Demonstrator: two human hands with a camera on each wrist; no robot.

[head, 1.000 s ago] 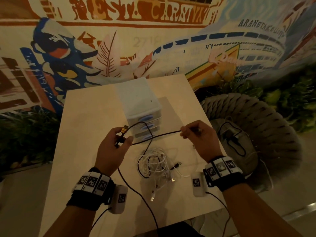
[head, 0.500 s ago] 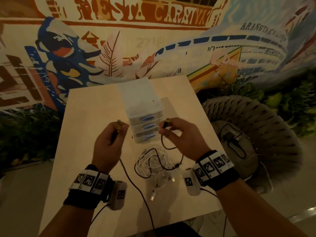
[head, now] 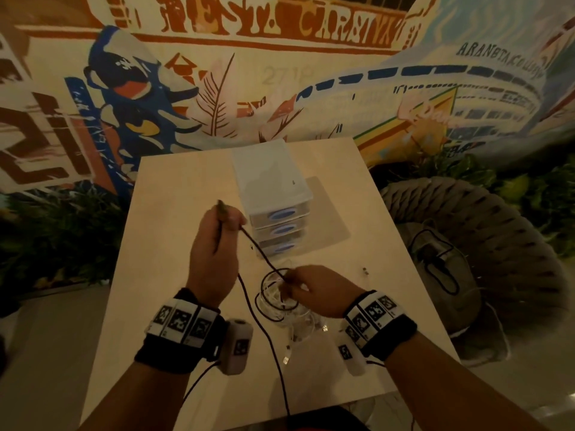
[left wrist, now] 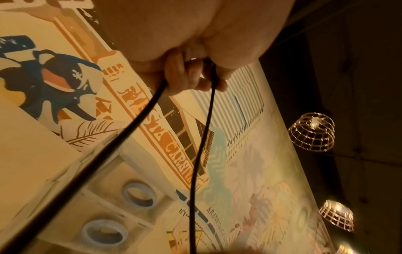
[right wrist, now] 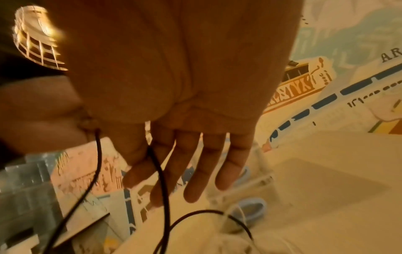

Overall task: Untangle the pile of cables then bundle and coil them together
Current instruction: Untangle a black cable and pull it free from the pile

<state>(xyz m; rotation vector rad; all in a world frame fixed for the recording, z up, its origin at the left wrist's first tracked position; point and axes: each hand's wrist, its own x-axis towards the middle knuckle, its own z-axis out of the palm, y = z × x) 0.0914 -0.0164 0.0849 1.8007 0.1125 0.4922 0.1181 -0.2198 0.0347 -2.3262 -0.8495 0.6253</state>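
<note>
My left hand (head: 217, 244) is raised in front of the drawer unit and grips a black cable (head: 261, 253), whose plug end sticks up above the fist. In the left wrist view the curled fingers (left wrist: 189, 77) clasp the black cable (left wrist: 202, 137), and two strands hang down. The cable slants down to my right hand (head: 314, 293), which pinches it just above a tangled pile of white cables (head: 298, 315) on the table. In the right wrist view the right hand (right wrist: 174, 86) keeps its other fingers fairly straight while the black cable (right wrist: 162, 180) loops below them.
A white three-drawer unit (head: 273, 194) stands mid-table on a pale mat (head: 329, 219). A small loose connector (head: 364, 270) lies to the right of the pile on the light wooden table (head: 174, 213). A woven chair (head: 466, 228) holding another black cable stands to the right.
My right hand has dropped from in front of the drawers down to the white pile, still on the black cable. The left hand stays raised and has shifted slightly.
</note>
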